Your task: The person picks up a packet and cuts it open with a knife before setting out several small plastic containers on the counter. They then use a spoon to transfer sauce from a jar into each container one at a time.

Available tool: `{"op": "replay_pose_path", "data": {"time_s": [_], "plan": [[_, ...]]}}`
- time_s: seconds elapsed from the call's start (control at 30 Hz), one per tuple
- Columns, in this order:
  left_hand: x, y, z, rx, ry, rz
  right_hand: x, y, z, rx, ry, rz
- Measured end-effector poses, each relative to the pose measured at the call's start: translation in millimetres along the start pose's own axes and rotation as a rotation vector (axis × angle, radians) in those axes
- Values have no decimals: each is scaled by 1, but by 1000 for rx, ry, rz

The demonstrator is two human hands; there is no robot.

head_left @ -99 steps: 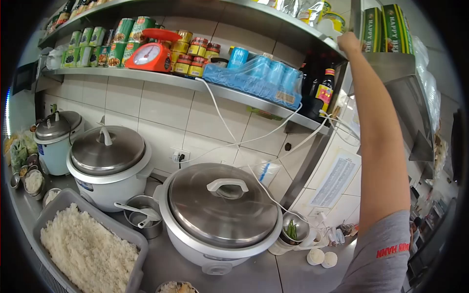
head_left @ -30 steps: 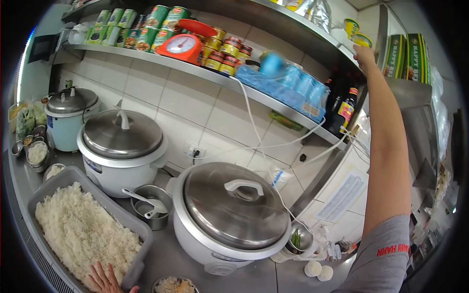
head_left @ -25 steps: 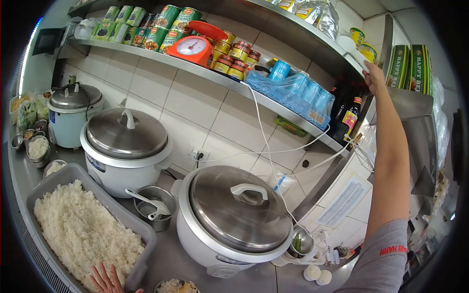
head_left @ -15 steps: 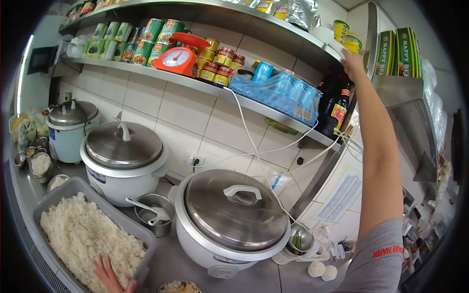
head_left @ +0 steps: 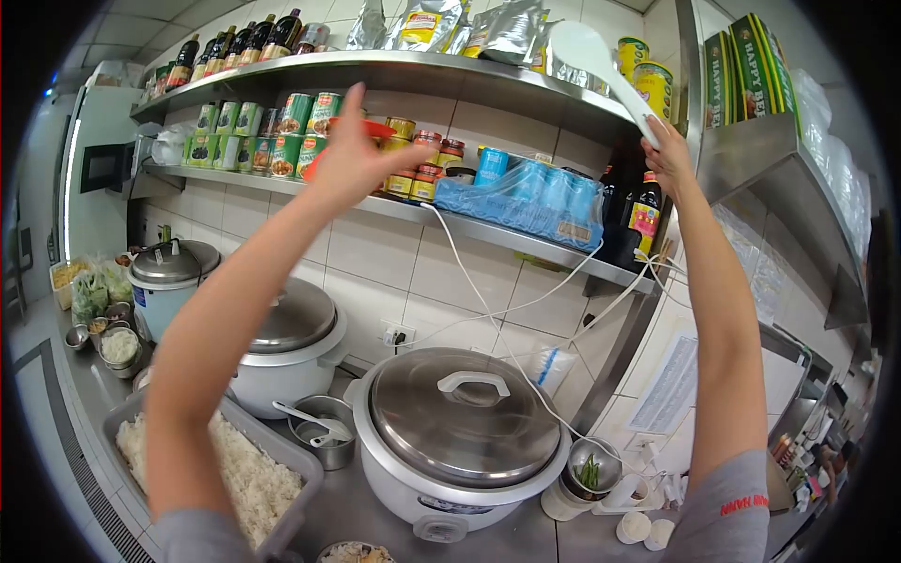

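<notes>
My right hand (head_left: 670, 158) is closed around the handle of a white rice paddle (head_left: 589, 54), raised before the upper steel shelf (head_left: 375, 68). The paddle's broad head points up and left, beside yellow cans (head_left: 652, 84). In front of the lower shelf, my left hand (head_left: 355, 161) is raised and empty, its fingers spread. It partly covers a red kitchen scale (head_left: 375, 129). Below my left arm, a grey tub (head_left: 302, 462) holds cooked white rice (head_left: 258, 483); the arm hides part of it.
A large rice cooker (head_left: 460, 422) with a steel lid stands at the centre, others to its left. Between them a metal pot (head_left: 336, 455) holds a white spoon. White cords (head_left: 469, 291) hang from the lower shelf. Blue cans (head_left: 535, 178) and dark bottles (head_left: 646, 216) stand on it.
My left hand has risen from beside the rice to the shelf's height. My right hand, earlier at the upper shelf's edge, now shows the white rice paddle held up. The view has tilted up slightly.
</notes>
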State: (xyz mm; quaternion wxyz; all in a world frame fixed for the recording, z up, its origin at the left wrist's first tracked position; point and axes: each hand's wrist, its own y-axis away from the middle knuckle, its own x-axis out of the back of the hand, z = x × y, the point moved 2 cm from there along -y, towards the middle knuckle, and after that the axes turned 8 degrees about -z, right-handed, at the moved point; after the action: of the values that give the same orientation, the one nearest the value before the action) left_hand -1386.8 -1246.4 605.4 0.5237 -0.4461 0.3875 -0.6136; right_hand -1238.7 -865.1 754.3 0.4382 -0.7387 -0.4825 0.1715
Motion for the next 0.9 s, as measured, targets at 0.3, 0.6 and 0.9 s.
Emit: {"op": "replay_pose_path", "data": {"time_s": [0.3, 0.6, 0.9], "plan": [[-104, -149, 49, 51, -398, 588, 72, 166, -82, 35, 102, 261], [-69, 40, -46, 114, 495, 568, 132, 312, -79, -98, 33, 312], [118, 343, 195, 436, 445, 498, 53, 472, -41, -333, 351, -327]]}}
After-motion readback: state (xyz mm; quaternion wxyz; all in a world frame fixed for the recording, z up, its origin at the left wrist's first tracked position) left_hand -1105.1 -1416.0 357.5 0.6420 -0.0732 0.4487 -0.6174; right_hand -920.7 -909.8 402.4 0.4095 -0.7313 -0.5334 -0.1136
